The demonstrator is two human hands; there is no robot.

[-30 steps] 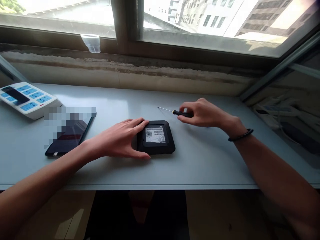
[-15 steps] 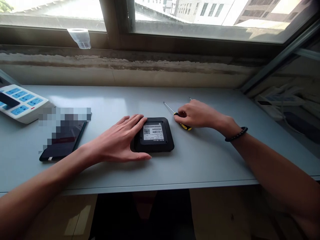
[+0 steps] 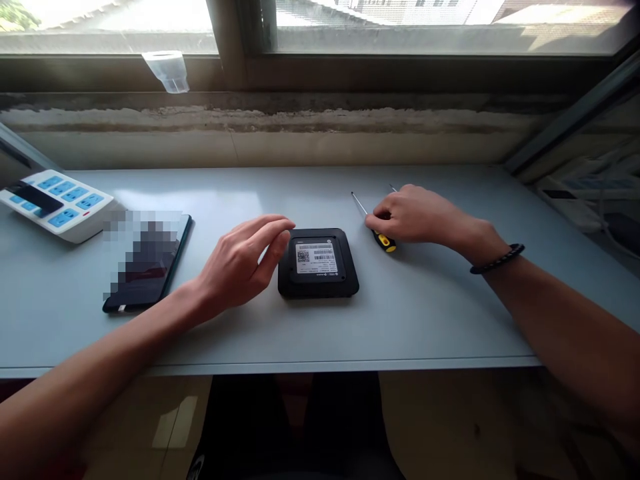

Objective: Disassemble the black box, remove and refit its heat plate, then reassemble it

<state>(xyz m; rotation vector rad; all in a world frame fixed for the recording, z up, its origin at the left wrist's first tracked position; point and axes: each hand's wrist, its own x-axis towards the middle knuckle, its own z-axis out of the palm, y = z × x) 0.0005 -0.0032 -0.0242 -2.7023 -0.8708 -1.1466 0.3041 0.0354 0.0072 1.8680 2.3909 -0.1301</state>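
Observation:
A flat black square box (image 3: 349, 270) lies on the table with its printed white label (image 3: 317, 257) facing up. At the box's upper left corner is my left hand (image 3: 247, 257), its fingers stretched and the thumb close to the index finger, with nothing seen between them. My right hand (image 3: 417, 213) is to the right of the box, thumb and index finger closed on a screwdriver with a black and yellow handle (image 3: 385, 241). This screwdriver's thin metal shaft points up and left. Beyond my knuckles a second metal shaft (image 3: 393, 188) sticks out; the rest of it is hidden by the hand.
Left of my left hand lies a dark phone (image 3: 145, 267), partly pixelated. A white power strip (image 3: 95, 217) with blue sockets is at the far left. A clear plastic cup-like piece (image 3: 171, 72) hangs by the window frame. The table's front edge (image 3: 300, 368) runs near my body.
My left hand has lifted from the box's left side, its thumb drawing in toward the fingers. The screwdriver's tip has swung slightly right with my right hand. The whole view has shifted a little.

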